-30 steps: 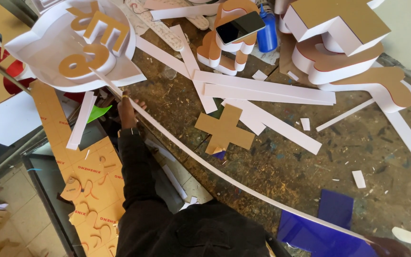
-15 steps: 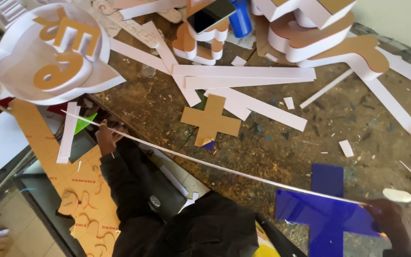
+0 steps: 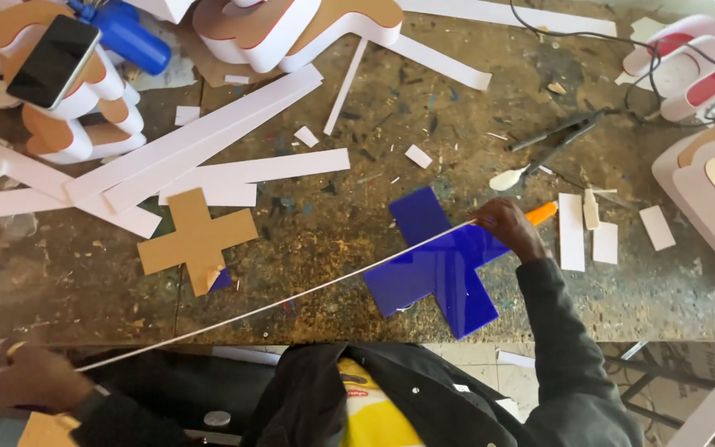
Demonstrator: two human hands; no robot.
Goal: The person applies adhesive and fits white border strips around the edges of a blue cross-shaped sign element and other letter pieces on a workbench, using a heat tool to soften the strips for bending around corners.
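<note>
- We see our left hand (image 3: 31,377) blurred, its grip on the white strip (image 3: 291,296) unclear.
- Our right hand (image 3: 508,227) hides most of the orange-handled tool (image 3: 541,213).

Lighting: even, soft daylight, fairly bright; source not discernible; shadows faint and short beneath the white strips (image 3: 208,136) and the foam letters (image 3: 299,25); mild sheen on the blue cross (image 3: 440,265) and the phone screen (image 3: 51,58); focus sharp across the workbench (image 3: 357,108); slight wide-angle bending at the edges; left hand (image 3: 22,381) slightly soft at the frame corner.
</note>
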